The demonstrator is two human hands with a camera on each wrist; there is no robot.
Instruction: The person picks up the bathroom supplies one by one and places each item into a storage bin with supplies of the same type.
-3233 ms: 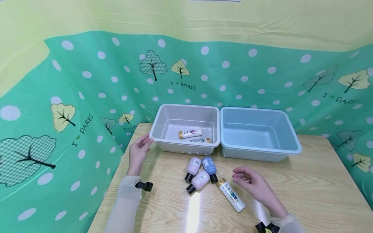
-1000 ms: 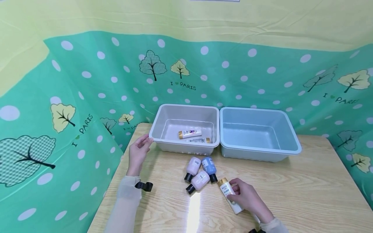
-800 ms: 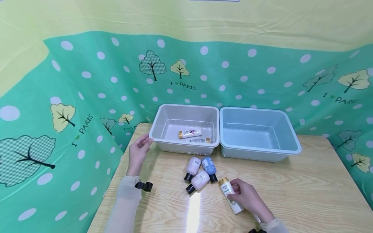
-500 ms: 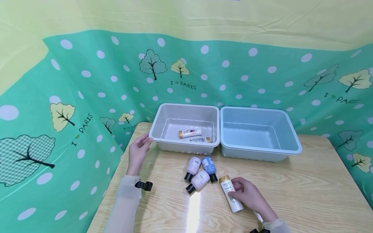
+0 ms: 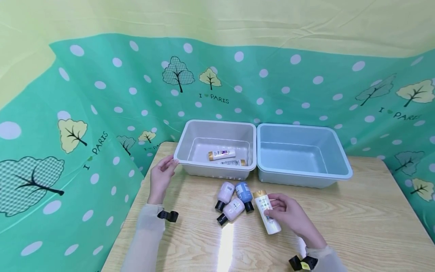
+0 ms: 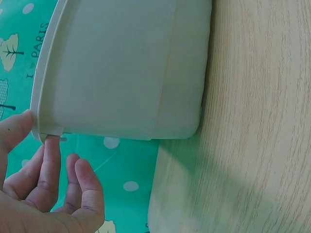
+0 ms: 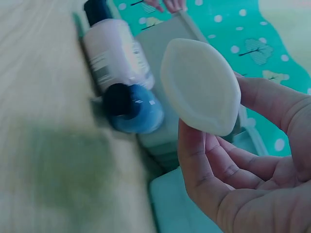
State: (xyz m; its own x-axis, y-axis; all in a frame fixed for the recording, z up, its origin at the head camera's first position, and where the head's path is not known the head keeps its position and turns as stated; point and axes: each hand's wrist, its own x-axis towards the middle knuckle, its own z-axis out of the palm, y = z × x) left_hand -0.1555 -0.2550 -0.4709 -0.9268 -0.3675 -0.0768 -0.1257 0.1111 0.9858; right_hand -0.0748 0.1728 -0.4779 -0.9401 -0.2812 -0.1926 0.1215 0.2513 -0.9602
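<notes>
My right hand (image 5: 293, 214) pinches a white shampoo bottle (image 5: 266, 212) with a gold cap between thumb and fingers. The bottle tilts with its cap toward the bins; in the right wrist view its pale base (image 7: 200, 87) faces the camera, raised off the table. At the front left corner of the grey bin (image 5: 217, 169), my left hand (image 5: 161, 179) pinches the rim, thumb on one side and a fingertip under the lip (image 6: 48, 131). Two white gold-capped containers, one of them a bottle (image 5: 222, 154), lie inside that bin.
A light blue bin (image 5: 302, 177) stands against the grey one on the right. In front of them lie two pink bottles (image 5: 225, 192) and a blue bottle (image 5: 243, 192), all black-capped, close together on the wooden table (image 5: 360, 223). A patterned green cloth (image 5: 136, 94) hangs behind.
My right hand came down onto the shampoo bottle lying on the table, gripped it, and has lifted it up and toward the bins. My left hand keeps its place on the grey bin's rim.
</notes>
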